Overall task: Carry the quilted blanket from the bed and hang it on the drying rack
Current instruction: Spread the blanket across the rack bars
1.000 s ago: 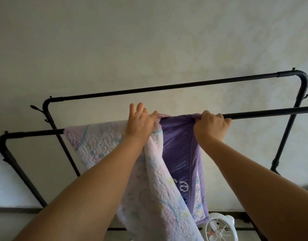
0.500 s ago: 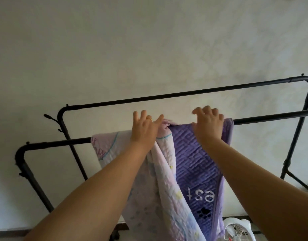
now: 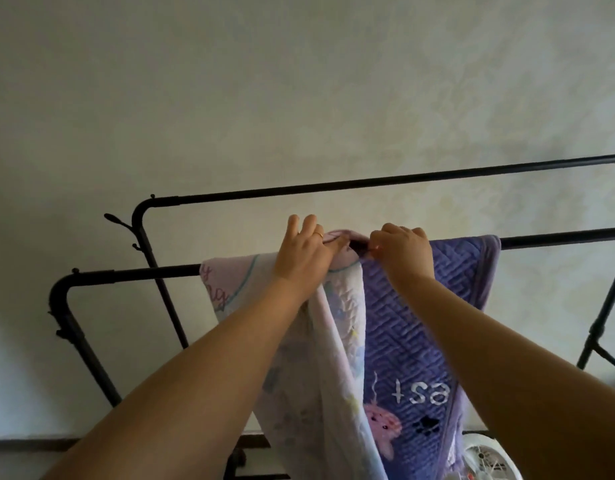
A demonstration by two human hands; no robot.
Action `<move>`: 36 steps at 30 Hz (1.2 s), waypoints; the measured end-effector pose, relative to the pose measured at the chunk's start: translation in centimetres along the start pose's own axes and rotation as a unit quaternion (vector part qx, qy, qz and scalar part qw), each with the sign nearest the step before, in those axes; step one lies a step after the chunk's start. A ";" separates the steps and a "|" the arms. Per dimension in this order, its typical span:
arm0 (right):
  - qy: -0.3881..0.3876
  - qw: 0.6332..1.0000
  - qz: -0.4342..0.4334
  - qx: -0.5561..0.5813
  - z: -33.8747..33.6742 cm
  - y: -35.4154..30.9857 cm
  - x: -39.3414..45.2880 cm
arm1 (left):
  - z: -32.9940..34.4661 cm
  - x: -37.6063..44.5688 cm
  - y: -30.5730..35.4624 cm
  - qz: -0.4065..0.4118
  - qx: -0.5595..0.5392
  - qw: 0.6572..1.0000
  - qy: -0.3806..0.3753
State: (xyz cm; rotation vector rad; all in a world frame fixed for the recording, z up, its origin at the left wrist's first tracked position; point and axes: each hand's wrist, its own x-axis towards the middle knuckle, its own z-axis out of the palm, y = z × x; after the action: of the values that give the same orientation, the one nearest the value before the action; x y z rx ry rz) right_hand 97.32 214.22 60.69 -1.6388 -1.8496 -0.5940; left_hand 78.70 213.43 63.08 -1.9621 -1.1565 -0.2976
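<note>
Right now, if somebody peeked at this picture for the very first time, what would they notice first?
Probably the purple quilted blanket in the middle, draped over the near bar of the black drying rack, with a pink creature and white letters low on it. Next, two bare arms reaching up: the left hand and the right hand both gripping its bunched top edge. A white fan peeks in at the bottom right.

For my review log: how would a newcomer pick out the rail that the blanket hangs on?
Against the pale wall stands a black drying rack with two long top rails. The one meant is the nearer, lower rail, which the blanket drapes over under both hands. The far rail is bare.
</note>
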 end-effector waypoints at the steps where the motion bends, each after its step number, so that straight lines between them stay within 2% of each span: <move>1: 0.002 1.000 -0.010 -0.016 -0.2 0.1 0.3 | 0.1 -0.2 -0.8 -0.010 0.008 1.000 -0.001; 6: -0.010 0.997 0.001 -0.077 -0.1 -0.4 0.5 | 0.2 -2.5 -6.0 -0.088 0.064 0.993 -0.038; 11: -0.010 0.982 0.125 -0.139 -1.2 -0.9 0.6 | 1.5 -8.3 -13.9 -0.191 0.118 0.964 -0.140; 14: -0.036 0.972 0.175 -0.154 -1.4 -3.7 1.7 | 2.5 -11.7 -16.7 -0.216 0.160 0.946 -0.184; 16: -0.056 0.977 0.147 -0.144 -1.2 -6.7 2.5 | 3.2 -12.1 -17.2 -0.217 0.143 0.944 -0.205; 19: -0.110 0.990 0.025 -0.085 0.1 -12.0 3.5 | 4.1 -11.1 -17.5 -0.231 0.078 0.944 -0.224; 20: -0.123 0.990 0.026 -0.062 0.4 -13.0 3.6 | 4.1 -10.6 -17.3 -0.245 0.056 0.940 -0.230; 22: -0.137 0.987 0.079 -0.037 0.8 -14.1 3.7 | 4.3 -9.6 -16.9 -0.276 -0.003 0.938 -0.210; 23: -0.144 0.984 0.102 -0.028 1.0 -14.2 3.5 | 4.3 -9.1 -16.5 -0.268 -0.037 0.948 -0.169; 25: -0.157 0.980 0.124 -0.010 0.9 -13.9 3.3 | 3.8 -7.9 -14.5 -0.207 -0.101 0.972 -0.050; 27: -0.169 0.977 0.131 0.007 0.5 -13.6 3.1 | 3.1 -6.6 -11.5 -0.132 -0.152 0.979 0.022; 30: -0.164 0.977 0.135 0.014 0.3 -13.0 2.8 | 2.5 -4.8 -7.6 -0.044 -0.172 0.983 0.043; 36: -0.096 0.988 0.120 0.029 0.6 -12.4 3.0 | 2.4 -2.5 -5.4 -0.020 -0.182 0.983 0.024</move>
State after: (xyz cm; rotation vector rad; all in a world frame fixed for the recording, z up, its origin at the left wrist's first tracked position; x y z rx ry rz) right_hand 84.75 215.02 62.97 -1.8986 -1.7454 -0.2845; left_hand 72.44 214.97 63.06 -2.2337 -1.1741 -0.6102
